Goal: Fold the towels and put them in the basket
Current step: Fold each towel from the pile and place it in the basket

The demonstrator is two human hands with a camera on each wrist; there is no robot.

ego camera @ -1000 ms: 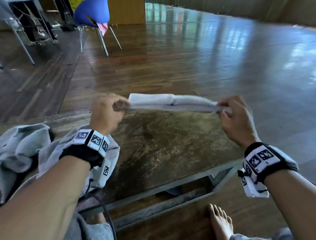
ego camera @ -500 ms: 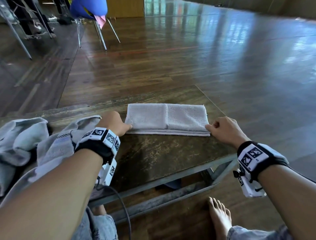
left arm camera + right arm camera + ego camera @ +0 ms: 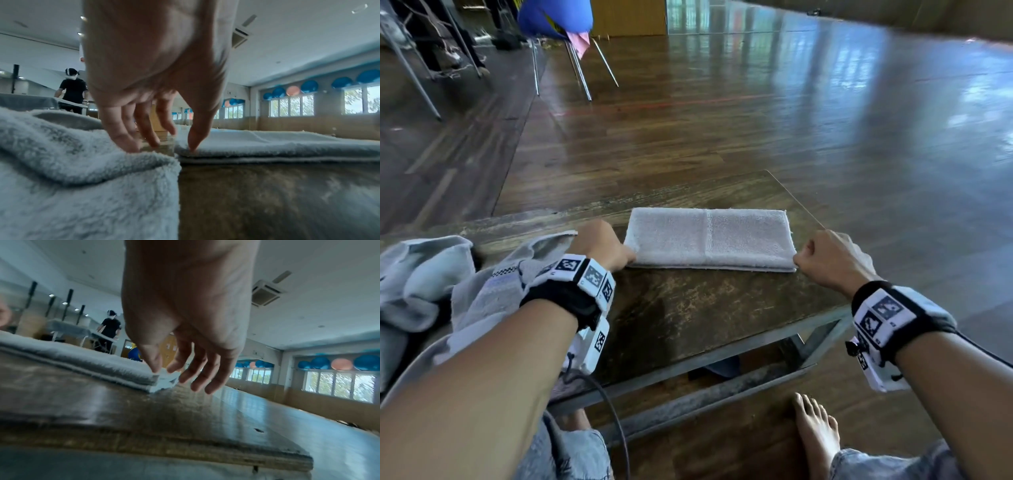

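Since 1 s ago the folded towel (image 3: pixel 709 240) has gone from being stretched in the air between both hands to lying flat on the table (image 3: pixel 688 318); vs 0.5 s ago it's barely shifted, hands at the same two corners.

Nearest: bare foot (image 3: pixel 816 435) on the floor below the table's metal frame, denim-clad legs at bottom edge. Both wrists carry black straps w/ white marker blocks.

Left hand (image 3: pixel 599 245) sits at the towel's near-left corner. Left wrist view: thumb tip presses down on top of that corner, other fingers (image 3: pixel 121 131) hang loosely curled beside the edge, tips near the tabletop, not wrapped round anything. No pinch seen.

Right hand (image 3: pixel 825 260) at the near-right corner. Right wrist view: thumb and index tip meet on the corner of the stacked layers, a light pinch; remaining fingers (image 3: pixel 205 369) hang relaxed, spread, off the cloth.

Towel is a flat rectangle, several layers thick, w/ a crease line down its middle, long side parallel to the table's near edge, toward the far-right part of the top.

Left of it, a loose heap of pale unfolded towels (image 3: pixel 431 281) lies under and beside the left forearm. No basket in view.

Further off: shiny wood floor (image 3: pixel 756 120), a blue chair (image 3: pixel 558 20) w/ metal legs at top left.
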